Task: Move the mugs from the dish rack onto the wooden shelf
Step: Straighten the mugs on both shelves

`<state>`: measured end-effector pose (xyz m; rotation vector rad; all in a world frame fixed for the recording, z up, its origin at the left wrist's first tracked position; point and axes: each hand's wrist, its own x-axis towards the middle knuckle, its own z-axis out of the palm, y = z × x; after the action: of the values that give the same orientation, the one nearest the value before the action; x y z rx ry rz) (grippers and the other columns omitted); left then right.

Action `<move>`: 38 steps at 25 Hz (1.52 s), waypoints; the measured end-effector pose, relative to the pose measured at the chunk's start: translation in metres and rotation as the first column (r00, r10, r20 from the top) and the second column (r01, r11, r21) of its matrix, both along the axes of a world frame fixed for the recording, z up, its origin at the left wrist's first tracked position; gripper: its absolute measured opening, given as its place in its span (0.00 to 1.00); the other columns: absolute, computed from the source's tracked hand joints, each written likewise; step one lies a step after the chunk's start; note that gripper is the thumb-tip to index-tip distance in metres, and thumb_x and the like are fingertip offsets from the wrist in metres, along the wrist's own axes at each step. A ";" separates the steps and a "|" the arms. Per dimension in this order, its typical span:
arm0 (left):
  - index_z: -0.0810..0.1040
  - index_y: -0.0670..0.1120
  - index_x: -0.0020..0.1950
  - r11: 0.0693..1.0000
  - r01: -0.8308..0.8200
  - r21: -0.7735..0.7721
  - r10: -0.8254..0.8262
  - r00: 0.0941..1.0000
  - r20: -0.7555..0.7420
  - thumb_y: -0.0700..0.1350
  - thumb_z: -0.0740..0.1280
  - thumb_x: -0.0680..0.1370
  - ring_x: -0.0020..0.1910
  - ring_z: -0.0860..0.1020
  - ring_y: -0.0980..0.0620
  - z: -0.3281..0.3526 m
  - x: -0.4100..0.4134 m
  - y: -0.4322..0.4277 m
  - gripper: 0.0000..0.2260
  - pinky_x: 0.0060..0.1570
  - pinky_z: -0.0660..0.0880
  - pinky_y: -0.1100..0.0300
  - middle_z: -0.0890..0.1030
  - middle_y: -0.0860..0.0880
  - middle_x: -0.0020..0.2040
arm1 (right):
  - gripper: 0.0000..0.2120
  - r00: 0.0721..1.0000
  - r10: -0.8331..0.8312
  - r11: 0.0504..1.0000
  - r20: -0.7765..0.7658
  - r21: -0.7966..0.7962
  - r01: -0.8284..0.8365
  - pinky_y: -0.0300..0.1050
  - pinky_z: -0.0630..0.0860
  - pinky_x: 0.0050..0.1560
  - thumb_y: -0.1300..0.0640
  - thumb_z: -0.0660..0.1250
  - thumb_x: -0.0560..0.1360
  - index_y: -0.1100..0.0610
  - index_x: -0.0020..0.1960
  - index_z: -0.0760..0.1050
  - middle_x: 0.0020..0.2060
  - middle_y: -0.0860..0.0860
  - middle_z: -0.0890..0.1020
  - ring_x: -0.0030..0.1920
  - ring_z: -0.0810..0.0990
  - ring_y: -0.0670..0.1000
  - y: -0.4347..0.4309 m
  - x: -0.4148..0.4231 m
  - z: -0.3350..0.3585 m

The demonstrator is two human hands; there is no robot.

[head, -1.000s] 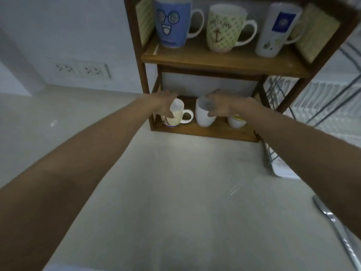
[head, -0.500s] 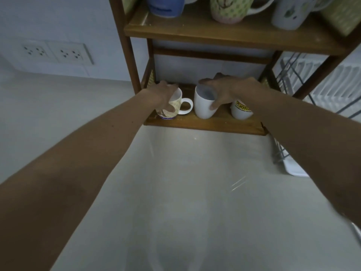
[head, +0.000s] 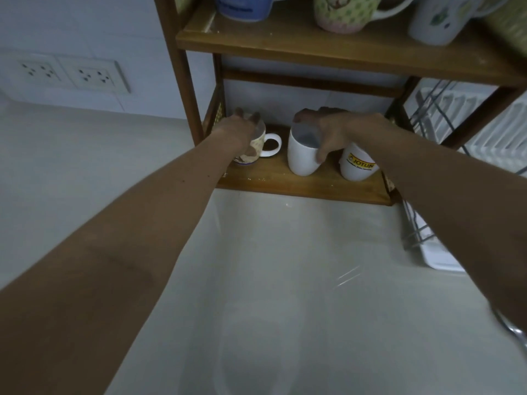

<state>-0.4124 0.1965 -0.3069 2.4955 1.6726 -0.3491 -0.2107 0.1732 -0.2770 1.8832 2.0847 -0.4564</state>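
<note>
The wooden shelf [head: 299, 183] stands against the wall. On its lower board sit a patterned mug [head: 253, 151] with a white handle, a plain white mug [head: 302, 155] and a white mug with a yellow logo [head: 356, 165]. My left hand [head: 238, 129] rests on the rim of the patterned mug, its fingers lifting apart. My right hand [head: 333, 129] grips the plain white mug by its rim, thumb down the front. The upper board carries a blue mug [head: 242, 7], a green patterned mug [head: 342, 12] and a tall white mug [head: 436, 21].
The wire dish rack [head: 445, 129] on a white tray [head: 439, 258] stands right of the shelf. Wall sockets [head: 71, 75] sit at the left. A metal faucet [head: 513, 329] shows at the right edge. Pale countertop [head: 256, 280] spreads in front.
Both mugs have settled onto the lower board. My left hand's fingers have loosened on the patterned mug. The view has tilted down and closer.
</note>
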 end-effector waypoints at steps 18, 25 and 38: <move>0.46 0.50 0.79 1.000 -0.019 0.001 0.019 1.000 -0.024 0.50 0.69 0.76 0.70 0.65 0.33 0.000 0.000 0.000 0.40 0.63 0.73 0.43 0.52 0.37 0.77 | 0.33 0.966 0.058 0.994 -0.254 -0.079 -0.080 0.51 0.75 0.43 0.70 0.71 0.61 0.39 0.54 0.67 0.60 0.51 0.68 0.56 0.69 0.56 0.001 0.016 -0.002; 0.46 0.50 0.80 1.000 -0.020 0.002 0.020 0.999 -0.027 0.51 0.69 0.76 0.71 0.64 0.33 -0.002 0.001 0.001 0.40 0.63 0.73 0.43 0.51 0.37 0.78 | 0.33 0.969 0.077 0.992 -0.234 -0.082 -0.099 0.51 0.77 0.44 0.70 0.71 0.61 0.38 0.54 0.67 0.62 0.50 0.68 0.56 0.69 0.55 0.000 0.016 0.000; 0.50 0.49 0.78 1.000 0.019 -0.012 -0.020 0.998 -0.055 0.49 0.72 0.74 0.69 0.67 0.33 0.003 0.001 0.001 0.41 0.63 0.73 0.42 0.56 0.36 0.76 | 0.37 0.997 0.031 0.987 0.074 0.155 -0.043 0.47 0.69 0.42 0.31 0.64 0.68 0.44 0.71 0.59 0.61 0.58 0.74 0.49 0.75 0.57 -0.005 -0.006 -0.003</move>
<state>-0.4113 0.1979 -0.3038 2.5177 1.6615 -0.4322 -0.2165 0.1687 -0.2804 1.9117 2.1607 -0.2188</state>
